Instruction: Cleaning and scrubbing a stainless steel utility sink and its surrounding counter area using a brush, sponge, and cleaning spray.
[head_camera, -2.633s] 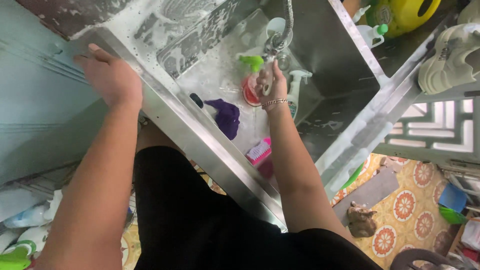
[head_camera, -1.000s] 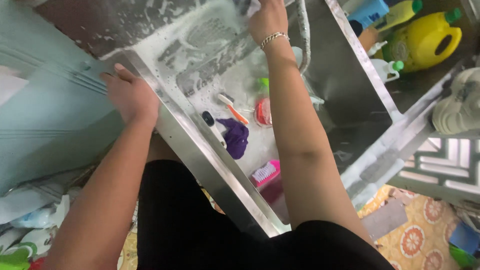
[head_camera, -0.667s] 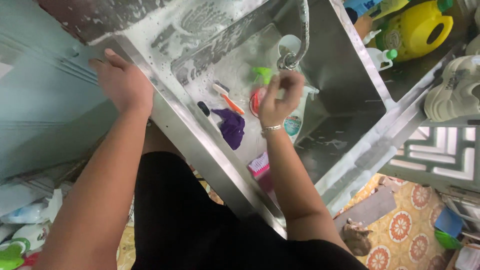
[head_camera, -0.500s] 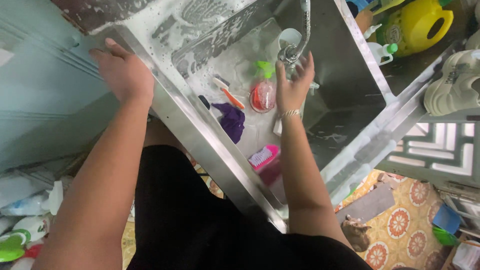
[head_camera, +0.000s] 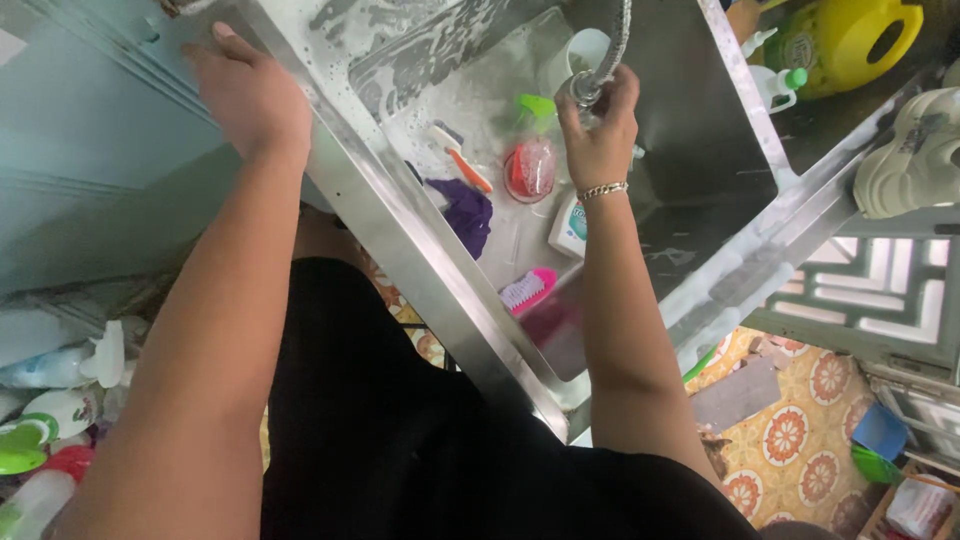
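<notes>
I look down into a stainless steel sink (head_camera: 700, 160). My right hand (head_camera: 600, 130), with a bracelet at the wrist, is closed around the end of a flexible metal faucet hose (head_camera: 610, 50) above the basin. My left hand (head_camera: 250, 90) rests flat on the sink's left rim with nothing in it. In the basin lie a red and green scrubber (head_camera: 530, 165), a toothbrush with an orange handle (head_camera: 462, 160), a purple cloth (head_camera: 465, 212), a pink brush (head_camera: 527, 290) and a white bottle (head_camera: 570, 225).
A yellow jug (head_camera: 850, 35) and small bottles stand on the counter at the upper right. A pale shoe (head_camera: 915, 150) sits at the right edge. Plastic bottles (head_camera: 50, 420) lie at the lower left. Patterned floor tiles (head_camera: 800, 440) show at the lower right.
My right hand reached up to the far wall, dropped to the basin items, then rose and closed on the hose end. The left hand stayed on the rim.
</notes>
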